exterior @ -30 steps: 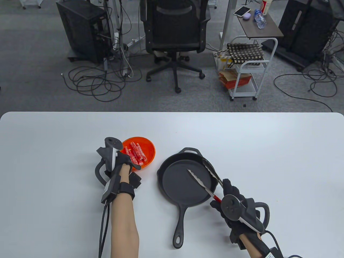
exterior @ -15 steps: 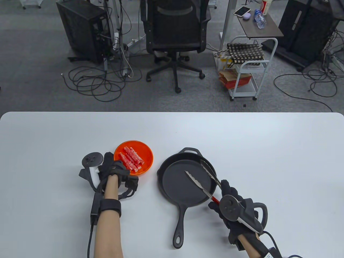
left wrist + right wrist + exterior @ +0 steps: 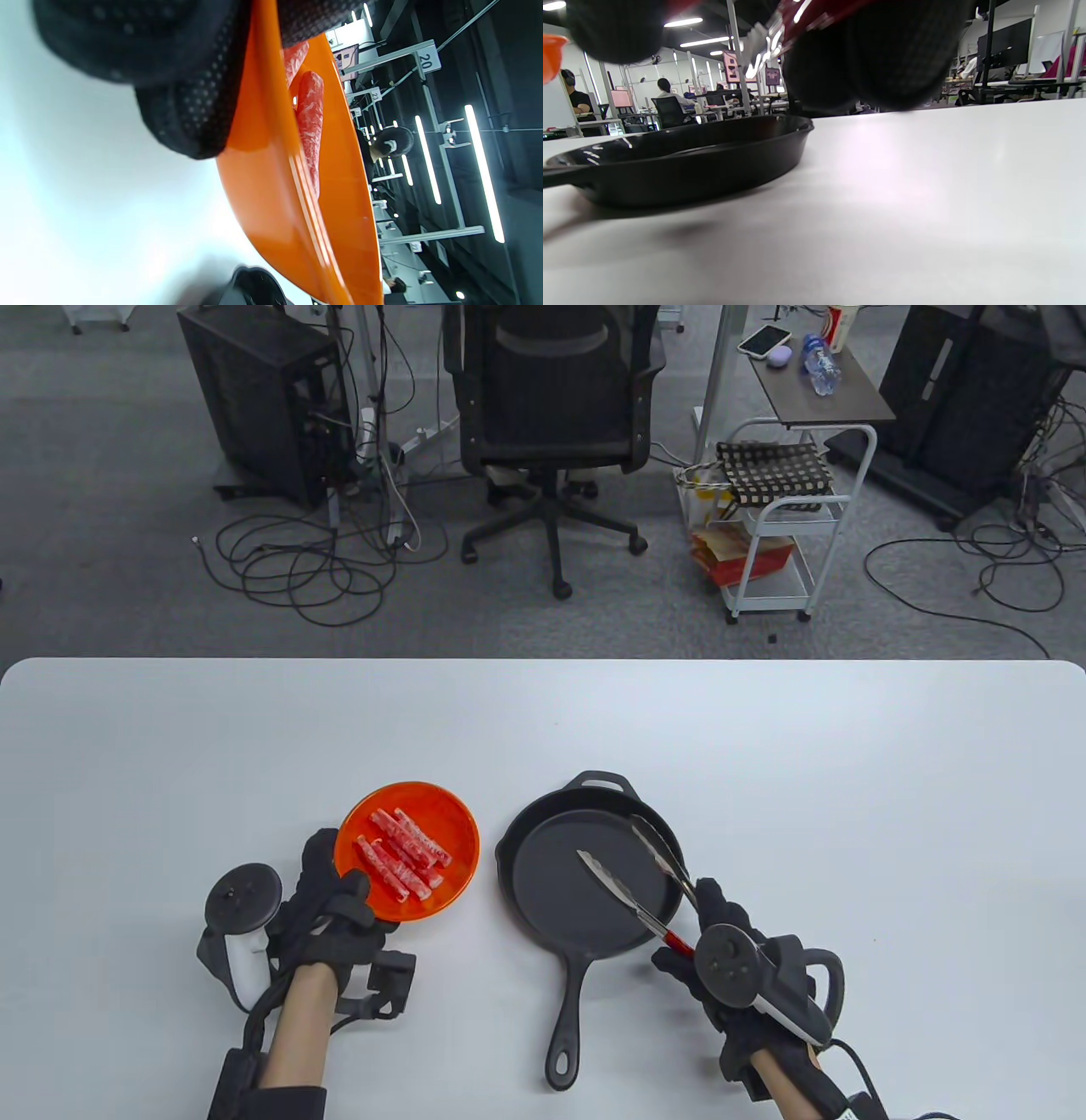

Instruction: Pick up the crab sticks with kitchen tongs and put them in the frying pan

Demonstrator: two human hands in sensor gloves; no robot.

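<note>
Bright, even light fills the sharp table view, but both wrist views are blurry up close, with glowing ceiling strip lights [image 3: 483, 169].

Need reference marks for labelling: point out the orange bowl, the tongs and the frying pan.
orange bowl [image 3: 450, 861]: table view, bare inner wall on the right.
tongs [image 3: 612, 885]: table view, near steel arm over the pan.
frying pan [image 3: 570, 908]: table view, bare cooking floor.

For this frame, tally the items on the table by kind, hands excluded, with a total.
Crab sticks: 4, in the orange bowl
Orange bowl: 1
Cast-iron frying pan: 1
Kitchen tongs: 1
Total: 7
</note>
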